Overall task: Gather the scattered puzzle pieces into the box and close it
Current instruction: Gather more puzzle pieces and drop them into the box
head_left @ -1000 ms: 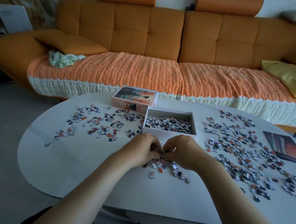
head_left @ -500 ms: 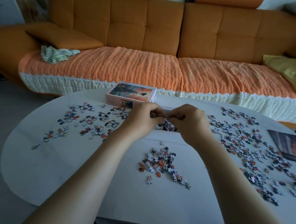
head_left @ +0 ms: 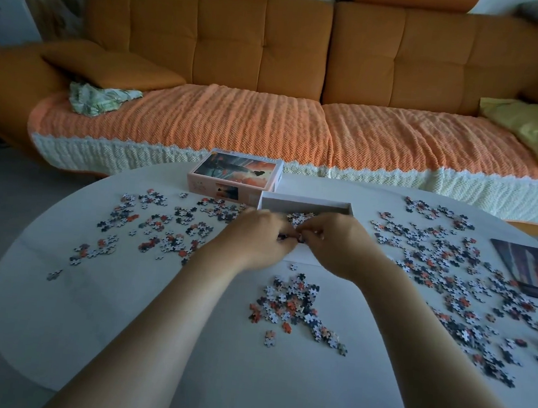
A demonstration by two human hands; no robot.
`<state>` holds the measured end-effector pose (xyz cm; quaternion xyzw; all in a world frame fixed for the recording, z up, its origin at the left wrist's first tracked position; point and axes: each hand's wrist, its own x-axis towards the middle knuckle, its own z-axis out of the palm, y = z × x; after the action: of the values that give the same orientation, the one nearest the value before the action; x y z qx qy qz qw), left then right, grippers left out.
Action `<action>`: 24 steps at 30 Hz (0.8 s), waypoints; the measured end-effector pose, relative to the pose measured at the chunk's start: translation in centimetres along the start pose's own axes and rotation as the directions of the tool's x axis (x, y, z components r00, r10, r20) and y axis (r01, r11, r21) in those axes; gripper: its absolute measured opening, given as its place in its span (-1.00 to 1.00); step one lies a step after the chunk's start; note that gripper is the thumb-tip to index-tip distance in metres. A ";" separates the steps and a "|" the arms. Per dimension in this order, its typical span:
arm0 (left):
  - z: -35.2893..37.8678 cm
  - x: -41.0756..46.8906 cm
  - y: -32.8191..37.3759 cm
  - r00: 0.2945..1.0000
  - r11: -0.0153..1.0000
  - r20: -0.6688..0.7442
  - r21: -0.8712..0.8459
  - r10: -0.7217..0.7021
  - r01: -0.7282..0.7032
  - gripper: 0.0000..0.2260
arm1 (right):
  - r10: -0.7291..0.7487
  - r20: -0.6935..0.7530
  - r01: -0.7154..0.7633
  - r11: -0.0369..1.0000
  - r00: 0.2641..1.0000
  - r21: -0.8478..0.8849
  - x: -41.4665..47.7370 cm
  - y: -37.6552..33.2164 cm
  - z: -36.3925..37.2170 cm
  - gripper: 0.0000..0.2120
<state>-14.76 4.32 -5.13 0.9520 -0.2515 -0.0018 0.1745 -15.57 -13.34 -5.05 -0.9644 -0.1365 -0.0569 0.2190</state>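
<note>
The open white cardboard box (head_left: 307, 202) is sitting just above the frame's centre, holding some of the small orange, white and dark puzzle pieces (head_left: 293, 308). Over its near edge the left hand (head_left: 254, 242) and right hand (head_left: 339, 246) are meeting, fingers curled tight and pinching a few dark pieces. More are lying clumped at lower centre and scattered left and right, leaving the white oval table (head_left: 84, 334) bare along its lower-left rim. The picture-printed lid (head_left: 237, 174) is lying just beside the box's upper-left corner.

box (head_left: 307, 203): white, open, part-filled | lid (head_left: 236, 174): picture up, at its far-left corner | puzzle pieces (head_left: 294, 305): scattered all around
</note>
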 end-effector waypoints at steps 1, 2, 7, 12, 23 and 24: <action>0.1 -0.1 0.0 0.999 0.999 0.038 0.046 0.011 -0.012 -0.73 | -0.008 0.051 0.010 0.999 0.999 -0.031 -0.2 0.1 0.2 -0.72; 0.3 -0.2 0.0 0.998 0.997 0.055 0.077 0.019 -0.023 -0.73 | -0.012 0.070 0.015 0.999 0.997 -0.045 -0.3 0.2 0.4 -0.70; 0.5 -1.6 -0.3 0.982 0.995 -0.157 0.000 0.100 -0.101 -0.74 | -0.113 -0.135 0.122 0.991 0.984 0.058 -1.4 0.0 -0.3 -0.74; -0.3 -4.0 0.0 0.952 0.981 -0.269 -0.086 0.145 -0.173 -0.91 | -0.184 -0.061 0.186 0.982 0.981 0.028 -3.6 -1.5 -1.5 -0.69; 1.8 -8.3 -0.2 0.986 0.999 0.166 -0.031 0.014 -0.009 -0.22 | -0.091 0.278 0.100 0.995 0.956 -0.016 -7.1 -1.9 0.0 -0.43; 2.0 -8.4 0.0 0.989 0.998 0.146 -0.060 0.018 -0.009 -0.28 | -0.069 0.267 0.070 0.998 0.961 0.006 -7.4 -1.8 -0.3 -0.46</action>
<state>-22.25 7.67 -7.69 0.9420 -0.2697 -0.0779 0.1839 -23.16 -13.67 -5.34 -0.9584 -0.1983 0.0656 0.1947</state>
